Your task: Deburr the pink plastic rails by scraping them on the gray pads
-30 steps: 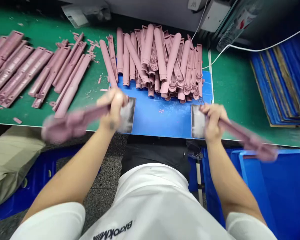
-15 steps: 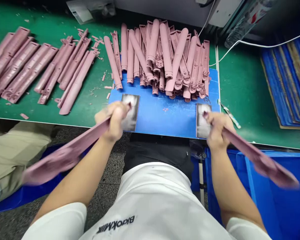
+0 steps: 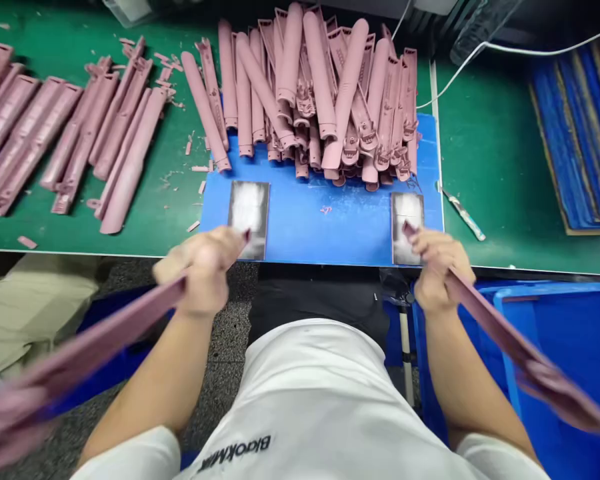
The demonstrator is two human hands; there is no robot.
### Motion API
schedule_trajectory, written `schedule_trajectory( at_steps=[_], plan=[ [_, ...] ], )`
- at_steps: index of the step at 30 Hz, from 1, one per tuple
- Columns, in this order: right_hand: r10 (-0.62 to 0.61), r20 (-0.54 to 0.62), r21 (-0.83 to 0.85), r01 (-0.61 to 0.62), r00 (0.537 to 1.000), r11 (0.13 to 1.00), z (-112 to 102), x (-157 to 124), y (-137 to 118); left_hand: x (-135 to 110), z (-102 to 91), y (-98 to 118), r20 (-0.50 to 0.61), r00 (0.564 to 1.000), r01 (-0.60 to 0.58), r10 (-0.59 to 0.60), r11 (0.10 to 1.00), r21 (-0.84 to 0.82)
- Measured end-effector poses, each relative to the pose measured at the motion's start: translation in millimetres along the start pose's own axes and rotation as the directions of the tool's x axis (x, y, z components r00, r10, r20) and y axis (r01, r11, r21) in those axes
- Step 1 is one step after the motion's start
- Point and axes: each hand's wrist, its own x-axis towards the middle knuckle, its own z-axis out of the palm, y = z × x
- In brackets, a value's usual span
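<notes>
My left hand (image 3: 195,267) is closed round one end of a long pink plastic shell (image 3: 105,327), whose far end is blurred and runs out at the left edge. In my right hand (image 3: 443,270) is a similar pink plastic shell (image 3: 510,340), its far end slanting down to the right. A short tip of each shell pokes out past the fingers. Under these tips lie two dark-edged abrasive-looking pads with whitened middles, a left pad (image 3: 249,210) and a right pad (image 3: 408,212). Whether the tips touch the pads I cannot tell.
A heap of pink shells (image 3: 315,87) covers the back of the blue board (image 3: 305,233). More shells (image 3: 125,160) and scraps lie on the green table (image 3: 180,193) at left. At right are a craft knife (image 3: 465,215), stacked blue boards (image 3: 580,133) and blue bins (image 3: 570,333). Someone's trousered leg (image 3: 35,307) is at left.
My left hand has moved left and toward me with its shell, which now reaches past the frame edge. The right shell's far end swung lower. The view has shifted slightly.
</notes>
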Motion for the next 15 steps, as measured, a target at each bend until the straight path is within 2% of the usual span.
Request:
schedule_trajectory(
  at_steps=[2,5,6,8,9,11,13,14,15],
  plan=[
    [0.128,-0.007,0.052,-0.128,0.992,0.990,-6,0,-9,6,-2.4,9,-0.053,0.998,0.021,-0.026,0.995,-0.094],
    [0.370,-0.001,0.022,-0.370,0.929,0.929,11,42,13,51,20.4,4,-0.134,0.985,0.091,-0.111,0.985,-0.147],
    [0.385,-0.028,0.003,-0.385,0.923,0.923,18,59,24,64,29.5,-2,-0.155,0.984,0.061,-0.084,0.987,-0.151],
    [0.281,-0.108,-0.016,-0.285,0.954,0.958,26,76,39,74,39.8,-12,-0.206,0.977,-0.089,0.056,0.984,-0.152],
    [0.203,-0.107,-0.036,-0.208,0.973,0.977,25,74,40,68,39.0,-16,-0.215,0.968,-0.161,0.129,0.978,-0.136],
    [0.099,-0.013,-0.101,-0.100,0.995,0.990,11,44,29,36,25.5,-21,-0.161,0.966,-0.216,0.204,0.974,-0.062],
    [0.103,0.118,-0.160,-0.084,0.988,0.984,-11,-3,5,-6,2.2,-20,-0.092,0.979,-0.180,0.182,0.983,0.027],
    [0.100,0.158,-0.161,-0.074,0.982,0.984,-23,-24,-8,-23,-9.4,-17,-0.142,0.978,-0.148,0.153,0.988,0.050],
    [0.103,0.170,-0.121,-0.083,0.980,0.989,-34,-40,-18,-35,-19.0,-12,-0.123,0.988,-0.084,0.092,0.994,0.066]
  ],
)
